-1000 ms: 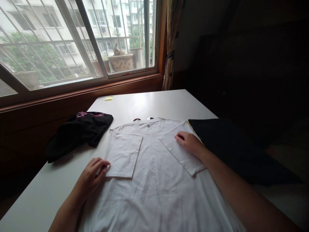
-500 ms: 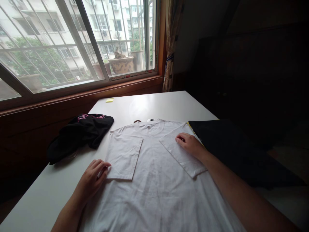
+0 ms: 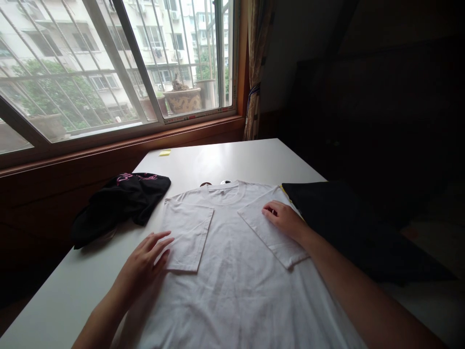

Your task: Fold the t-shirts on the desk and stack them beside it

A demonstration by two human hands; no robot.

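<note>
A white short-sleeved T-shirt [image 3: 225, 252] lies spread on the white table, its neckline toward the far side. Both sleeves are folded inward over the body. My left hand [image 3: 147, 254] is at the shirt's left edge, fingers spread and reaching over the left sleeve [image 3: 189, 237]. Whether the fingertips touch the cloth I cannot tell. Resting on the folded right sleeve [image 3: 259, 225], my right hand [image 3: 283, 218] has loosely curled fingers with a small gap by the thumb. No cloth is visibly gripped in either hand.
Crumpled black cloth with pink lettering [image 3: 123, 203] lies on the table's left. Dark fabric with a yellow edge [image 3: 327, 218] is at the right. Two small round objects peek out past the collar. A yellow note [image 3: 164, 152] sits on the table [image 3: 240, 157] near a barred window.
My left hand has moved slightly right and upward over the left sleeve, and its fingers have spread apart. My right hand has hardly moved.
</note>
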